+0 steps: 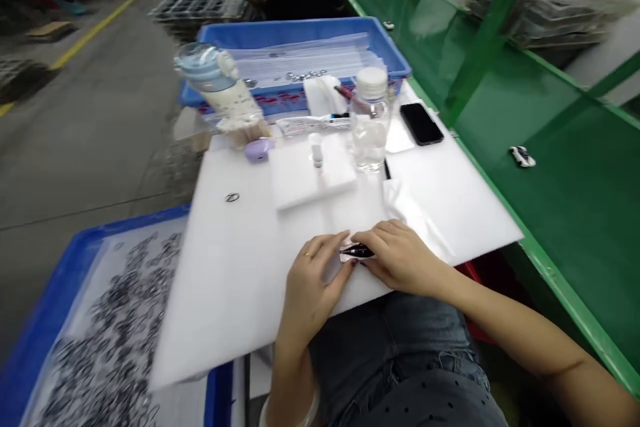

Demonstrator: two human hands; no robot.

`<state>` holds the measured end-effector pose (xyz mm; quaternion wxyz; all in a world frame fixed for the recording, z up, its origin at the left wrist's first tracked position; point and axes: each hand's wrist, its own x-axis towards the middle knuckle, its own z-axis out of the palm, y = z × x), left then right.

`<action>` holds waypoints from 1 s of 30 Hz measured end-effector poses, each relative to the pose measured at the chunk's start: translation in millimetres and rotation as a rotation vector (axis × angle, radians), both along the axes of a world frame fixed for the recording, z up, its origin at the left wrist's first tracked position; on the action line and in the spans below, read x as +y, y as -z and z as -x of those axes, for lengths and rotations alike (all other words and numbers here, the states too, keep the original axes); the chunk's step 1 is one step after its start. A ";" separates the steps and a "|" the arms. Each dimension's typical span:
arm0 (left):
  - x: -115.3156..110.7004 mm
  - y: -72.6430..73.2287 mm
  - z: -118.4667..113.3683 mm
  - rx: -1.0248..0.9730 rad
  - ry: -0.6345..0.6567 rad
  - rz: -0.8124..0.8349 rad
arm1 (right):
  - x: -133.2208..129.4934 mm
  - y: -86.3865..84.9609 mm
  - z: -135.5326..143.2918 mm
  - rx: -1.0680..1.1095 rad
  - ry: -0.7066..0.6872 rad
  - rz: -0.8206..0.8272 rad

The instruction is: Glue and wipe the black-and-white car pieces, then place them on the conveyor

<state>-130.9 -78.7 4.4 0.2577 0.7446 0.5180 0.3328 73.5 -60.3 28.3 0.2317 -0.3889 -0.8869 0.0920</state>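
Close to the near edge of the white work board (240, 280), a small white-and-black toy car (357, 251) is pinched between both hands. My left hand (315, 277) grips its left end with thumb and fingertips. From the other side, my right hand (395, 257) covers its right end, fingers curled over it. Much of the car is hidden by the fingers. A white foam block (313, 180) lies just beyond the hands, bearing a tiny white bottle (317, 150). On the board's left is a small dark ring-shaped part (232, 197).
A clear water bottle (370, 127), a phone (421, 124) and a blue-lidded tumbler (220, 87) stand or lie farther back. Behind is a blue bin (300, 30); at lower left, a blue tray (85, 240) of dark parts. A green conveyor (565, 213) carrying a toy car (523, 156) runs right.
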 end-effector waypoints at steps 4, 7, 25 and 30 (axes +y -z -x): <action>-4.2 0.9 1.2 0.034 -0.031 0.021 | 7.9 -3.2 -93.9 0.153 0.439 -0.112; -6.6 0.9 0.0 0.065 -0.012 -0.007 | -0.5 4.1 -190.8 0.106 0.752 -0.255; -2.7 -1.3 -5.8 -0.003 -0.053 -0.036 | 88.4 -1.9 -271.9 0.101 0.684 -0.585; -2.3 -2.4 -6.0 -0.027 -0.077 0.017 | 54.4 -4.7 -110.4 0.035 0.133 -0.246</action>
